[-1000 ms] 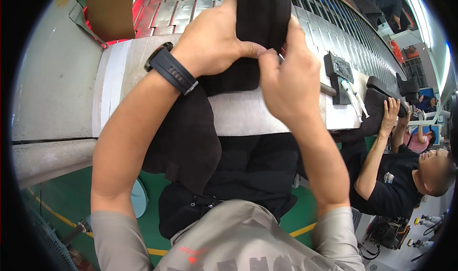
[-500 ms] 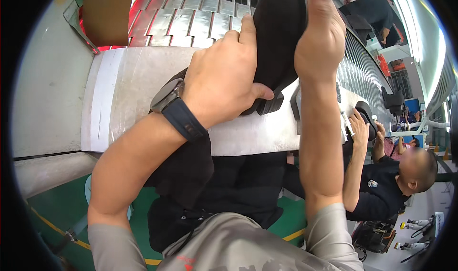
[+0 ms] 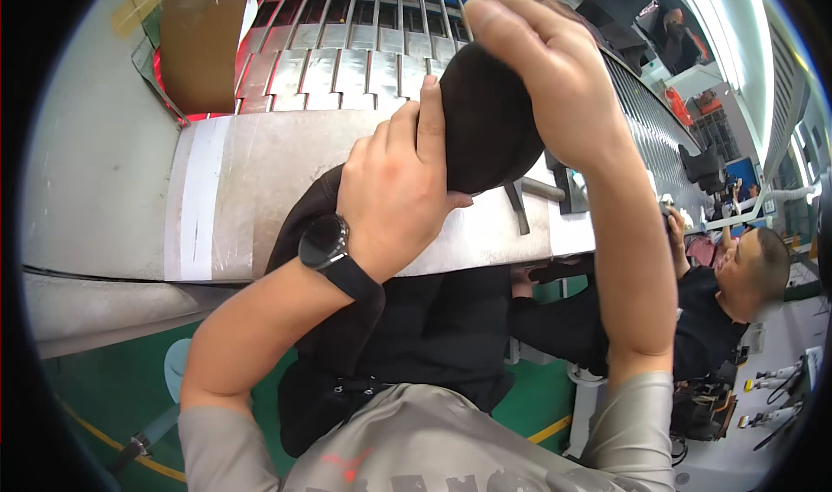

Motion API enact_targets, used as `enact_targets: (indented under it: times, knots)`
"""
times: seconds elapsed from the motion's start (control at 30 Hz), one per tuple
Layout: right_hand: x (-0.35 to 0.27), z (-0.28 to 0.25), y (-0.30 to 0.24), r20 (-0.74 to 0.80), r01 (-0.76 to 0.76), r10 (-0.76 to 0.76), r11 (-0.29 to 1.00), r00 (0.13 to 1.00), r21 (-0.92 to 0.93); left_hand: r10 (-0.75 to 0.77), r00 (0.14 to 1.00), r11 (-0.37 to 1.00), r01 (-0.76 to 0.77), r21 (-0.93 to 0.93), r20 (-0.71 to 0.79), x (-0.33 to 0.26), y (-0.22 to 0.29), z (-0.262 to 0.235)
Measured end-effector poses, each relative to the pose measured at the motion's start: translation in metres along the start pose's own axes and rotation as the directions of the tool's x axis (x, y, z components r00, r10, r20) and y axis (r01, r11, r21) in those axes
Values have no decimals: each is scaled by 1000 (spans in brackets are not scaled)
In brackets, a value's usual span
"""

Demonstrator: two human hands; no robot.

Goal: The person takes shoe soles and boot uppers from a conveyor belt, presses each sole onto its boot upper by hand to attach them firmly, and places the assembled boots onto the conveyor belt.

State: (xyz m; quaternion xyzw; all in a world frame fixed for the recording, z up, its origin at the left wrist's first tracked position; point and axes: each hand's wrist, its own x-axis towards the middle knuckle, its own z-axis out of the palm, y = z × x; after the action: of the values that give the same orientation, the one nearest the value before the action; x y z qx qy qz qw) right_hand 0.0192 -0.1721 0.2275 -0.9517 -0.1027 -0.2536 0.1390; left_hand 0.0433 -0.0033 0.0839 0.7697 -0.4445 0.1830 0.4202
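Note:
A black boot [image 3: 487, 124] is held between my two hands above the pale worktable [image 3: 277, 158]. My left hand [image 3: 394, 171] grips its near left side, thumb low and fingers spread along the upper. Soft dark material of the boot [image 3: 303, 210] hangs beneath my left wrist toward my lap. My right hand [image 3: 563, 76] cups the boot's far right side, its fingers bent over the far end. The sole is hidden from view. Just right of the boot, a dark hammer-like tool [image 3: 522, 202] lies on the table.
A metal slatted conveyor [image 3: 321, 67] runs along the table's far side. Brown cardboard [image 3: 199, 46] stands at the far left by a pale machine panel [image 3: 95, 163]. At right sits a co-worker [image 3: 702, 336] in a black shirt, one hand [image 3: 676, 228] on the bench.
The boot has turned and shifted slightly left and nearer, so the heel no longer shows. My right hand has bent over its far end. The tool beside it is now more visible.

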Motion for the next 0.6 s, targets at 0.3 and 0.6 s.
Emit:
enact_targets:
  times: [0.3,0.6]
  knots:
    - [-127,-26,-84,172,150,-192,961,966,231,-145,712,801,492,-341,687,0,-89,-65]
    - [-259,61,-45,-259,14,49,971,964,237,-250,740,830,496,-256,624,16,-65,-83]
